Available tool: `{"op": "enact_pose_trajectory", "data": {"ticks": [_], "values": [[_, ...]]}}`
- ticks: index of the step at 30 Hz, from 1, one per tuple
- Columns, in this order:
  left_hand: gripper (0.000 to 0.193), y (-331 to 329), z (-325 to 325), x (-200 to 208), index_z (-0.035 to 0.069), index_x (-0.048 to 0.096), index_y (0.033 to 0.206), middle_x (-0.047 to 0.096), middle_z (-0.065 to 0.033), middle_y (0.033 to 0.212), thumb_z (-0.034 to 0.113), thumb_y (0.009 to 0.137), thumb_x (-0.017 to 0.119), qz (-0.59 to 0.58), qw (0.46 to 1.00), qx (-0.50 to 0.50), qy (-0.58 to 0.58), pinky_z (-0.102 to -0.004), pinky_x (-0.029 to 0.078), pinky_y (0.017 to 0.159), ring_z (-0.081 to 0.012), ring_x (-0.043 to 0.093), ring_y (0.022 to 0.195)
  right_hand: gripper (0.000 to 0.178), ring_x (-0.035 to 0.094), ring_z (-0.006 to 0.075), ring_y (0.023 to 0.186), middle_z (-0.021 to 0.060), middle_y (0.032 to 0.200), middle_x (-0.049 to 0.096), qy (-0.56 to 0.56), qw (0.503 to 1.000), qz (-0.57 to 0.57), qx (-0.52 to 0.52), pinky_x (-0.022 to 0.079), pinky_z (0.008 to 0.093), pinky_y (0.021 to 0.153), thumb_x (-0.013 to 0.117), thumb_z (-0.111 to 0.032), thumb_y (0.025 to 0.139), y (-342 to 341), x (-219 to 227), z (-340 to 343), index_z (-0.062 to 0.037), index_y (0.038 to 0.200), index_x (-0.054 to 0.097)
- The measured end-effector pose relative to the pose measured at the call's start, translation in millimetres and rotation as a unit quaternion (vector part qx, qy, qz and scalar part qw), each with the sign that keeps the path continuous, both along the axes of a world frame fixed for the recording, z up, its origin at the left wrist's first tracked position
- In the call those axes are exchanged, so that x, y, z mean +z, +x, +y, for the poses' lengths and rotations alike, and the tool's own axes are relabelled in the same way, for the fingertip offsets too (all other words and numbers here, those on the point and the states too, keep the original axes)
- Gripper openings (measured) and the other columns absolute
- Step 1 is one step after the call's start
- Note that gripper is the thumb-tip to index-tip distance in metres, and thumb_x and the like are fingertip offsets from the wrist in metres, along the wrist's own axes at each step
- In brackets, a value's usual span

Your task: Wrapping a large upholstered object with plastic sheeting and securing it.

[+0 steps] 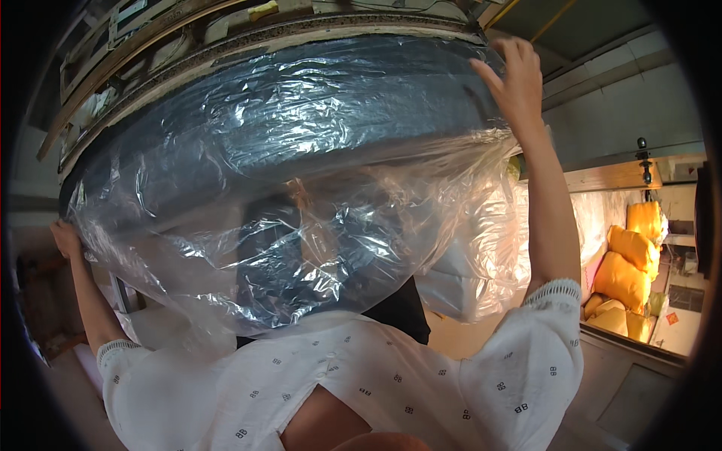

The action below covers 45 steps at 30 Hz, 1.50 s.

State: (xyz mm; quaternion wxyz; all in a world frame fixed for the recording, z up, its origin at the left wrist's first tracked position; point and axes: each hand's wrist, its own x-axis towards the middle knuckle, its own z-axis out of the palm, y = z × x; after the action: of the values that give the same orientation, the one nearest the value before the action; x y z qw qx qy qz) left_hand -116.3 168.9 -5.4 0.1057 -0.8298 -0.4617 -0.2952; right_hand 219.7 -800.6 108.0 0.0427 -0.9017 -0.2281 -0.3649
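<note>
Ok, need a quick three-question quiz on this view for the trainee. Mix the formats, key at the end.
1. Fill in: between the left hand and the right hand spreads a crinkled, see-through sheet of ____.
2. True or false: the right hand is lower in the picture than the left hand.
3. Multiple choice: what colour are the stacked bundles at the right? A. Blue. B. Yellow-orange. C. Black.

Key:
1. Plastic.
2. False; the right hand is higher.
3. B.
</note>
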Motion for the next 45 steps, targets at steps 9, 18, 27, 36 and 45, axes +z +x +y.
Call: {"op": "enact_pose_trajectory", "data": {"ticks": [9, 18, 27, 36, 45], "values": [[0.045, 15.9, -37.2, 1.9, 0.01, 0.052, 0.122, 0.059, -0.0192, 0.119, 0.042, 0.092, 0.041, -0.02, 0.997, 0.044, -0.056, -0.0475, 0.043, 0.088, -0.0409, 0.055, 0.108, 0.03, 0.053, 0.0167, 0.096, 0.0018, 0.101, 0.058, 0.017, 0.943, 0.325, 0.075, 0.043, 0.0303, 0.083, 0.071, -0.034, 0.081, 79.5, -15.2, -0.1, -0.0074, 0.091, 0.061], [0.046, 3.2, -3.0, -1.7, 0.006, 0.057, 0.117, 0.06, -0.0203, 0.117, 0.041, 0.09, 0.043, -0.067, 0.995, 0.041, -0.064, -0.0467, 0.043, 0.089, -0.0408, 0.055, 0.108, 0.009, 0.043, 0.003, 0.058, -0.0051, 0.064, 0.051, 0.238, 0.79, 0.562, 0.068, 0.036, 0.0201, 0.052, 0.063, -0.017, 0.087, 3.9, 13.7, -3.4, -0.0078, 0.085, 0.06], [0.034, -72.5, 5.6, 49.0, 0.001, 0.062, 0.11, 0.065, -0.0078, 0.108, 0.024, 0.092, 0.046, -0.382, 0.851, -0.144, -0.33, -0.0322, 0.048, 0.079, -0.0206, 0.062, 0.093, 0.014, 0.054, 0.0105, 0.067, 0.0031, 0.074, 0.062, 0.228, 0.914, 0.328, 0.074, 0.044, 0.026, 0.064, 0.065, -0.016, 0.083, -27.9, -37.0, 8.1, -0.0025, 0.087, 0.063], [0.018, -186.7, -13.2, 103.3, 0.011, 0.061, 0.108, 0.065, 0.0012, 0.093, 0.023, 0.096, 0.053, -0.444, 0.813, -0.152, -0.345, -0.0192, 0.043, 0.058, -0.0074, 0.057, 0.075, 0.015, 0.053, 0.0075, 0.076, -0.0029, 0.086, 0.058, 0.298, 0.833, 0.373, 0.28, 0.044, 0.023, 0.07, 0.067, -0.016, 0.083, -35.2, -49.2, -6.7, -0.0018, 0.087, 0.063], [0.026, -240.4, -51.3, 85.1, 0.009, 0.058, 0.114, 0.064, -0.0016, 0.098, 0.024, 0.093, 0.06, -0.435, 0.804, -0.164, -0.371, -0.0226, 0.047, 0.067, -0.0105, 0.059, 0.081, 0.018, 0.053, 0.0183, 0.075, 0.0057, 0.083, 0.051, 0.225, 0.925, 0.28, 0.123, 0.043, 0.0278, 0.069, 0.07, -0.021, 0.08, -33.2, -56.8, 13.3, -0.0059, 0.087, 0.064]]}}
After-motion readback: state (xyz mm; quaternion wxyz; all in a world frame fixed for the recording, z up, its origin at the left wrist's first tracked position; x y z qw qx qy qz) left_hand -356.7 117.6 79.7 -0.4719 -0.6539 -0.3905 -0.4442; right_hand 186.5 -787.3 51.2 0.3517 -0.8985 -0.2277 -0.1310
